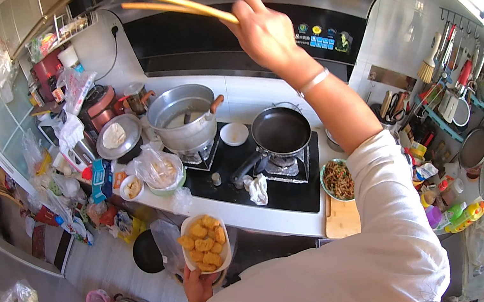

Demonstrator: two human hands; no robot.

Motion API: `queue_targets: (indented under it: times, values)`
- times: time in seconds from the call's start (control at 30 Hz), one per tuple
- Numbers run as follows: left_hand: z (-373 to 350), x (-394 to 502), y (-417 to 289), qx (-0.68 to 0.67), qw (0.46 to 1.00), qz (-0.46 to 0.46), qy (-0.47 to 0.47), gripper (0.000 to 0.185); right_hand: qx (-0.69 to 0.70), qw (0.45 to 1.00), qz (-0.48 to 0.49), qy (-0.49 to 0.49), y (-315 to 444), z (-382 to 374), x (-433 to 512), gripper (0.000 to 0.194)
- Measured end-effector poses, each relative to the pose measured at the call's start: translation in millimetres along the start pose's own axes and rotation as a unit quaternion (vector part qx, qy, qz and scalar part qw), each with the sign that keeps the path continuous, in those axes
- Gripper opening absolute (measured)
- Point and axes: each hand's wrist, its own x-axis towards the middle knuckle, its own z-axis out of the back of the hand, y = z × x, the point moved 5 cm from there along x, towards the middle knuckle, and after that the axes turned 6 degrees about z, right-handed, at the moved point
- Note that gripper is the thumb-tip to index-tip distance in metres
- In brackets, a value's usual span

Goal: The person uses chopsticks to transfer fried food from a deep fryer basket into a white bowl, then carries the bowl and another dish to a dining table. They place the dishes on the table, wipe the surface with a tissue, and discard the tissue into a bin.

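Raised before the range hood (221, 33), my right hand (267, 32) grips a pair of wooden chopsticks (180, 6) that point left, with the index finger stretched upward. My left hand (197, 285) holds a white bowl (228, 255) by its near side, below the counter's front edge. Golden-brown fried pieces (204, 245) fill the bowl. A black frying pan (281, 129) rests on the right burner, its inside bare and its handle towards the front left. On the left burner stands a large aluminium pot (188, 134) with a utensil in it.
A small white bowl (234, 134) sits between the burners, and a crumpled white cloth (257, 190) lies at the cooktop's front. Right of the cooktop are a dish of shredded food (337, 180) and a wooden cutting board (342, 218). A bagged bowl (163, 170) stands left. Utensils hang on the right wall.
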Motion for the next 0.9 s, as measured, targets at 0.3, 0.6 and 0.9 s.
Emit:
queue_targets:
  times: [0.3, 0.6, 0.9]
  values:
    - [55, -20, -42, 0.287, 0.935, -0.203, -0.044, 0.052, -0.103, 0.983, -0.117, 0.098, -36, -48, 66, 0.017]
    - [89, -16, -55, -0.002, 0.996, -0.052, -0.076, 0.049, 0.032, 0.975, -0.215, -0.047, -24, 26, -47, 0.02]
    - [104, -21, -55, 0.039, 0.991, -0.068, -0.104, 0.05, -0.09, 0.691, -0.714, 0.066, 72, 175, -553, 0.017]
